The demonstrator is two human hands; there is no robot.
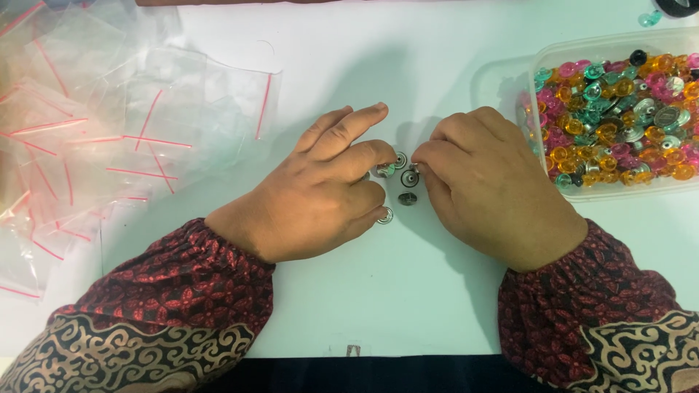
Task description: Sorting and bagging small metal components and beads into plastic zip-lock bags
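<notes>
Hands [320, 193] among studs [408, 198], tub [611, 191] beside.

Both bare hands emerge from dark red patterned sleeves, apparently gathered, over gold-scrolled black fabric.

Table [408, 73]: plain white. Clear tub [677, 38] at 2 o'clock: translucent, filled with small round pieces [619, 109] in orange, pink, teal, grey, few black. Silver-grey round pieces [408, 198] at centre, dark middles, between left hand [320, 196] and right hand [488, 189]. Pile of clear bags [109, 124] at 10 o'clock: transparent, thin red strip on each. Sleeves [182, 284] at 7 and 5 o'clock: dark red floral print on black, cuffs with beige swirl scrollwork. Teal piece [649, 19] at 1 o'clock, outside tub.
</notes>
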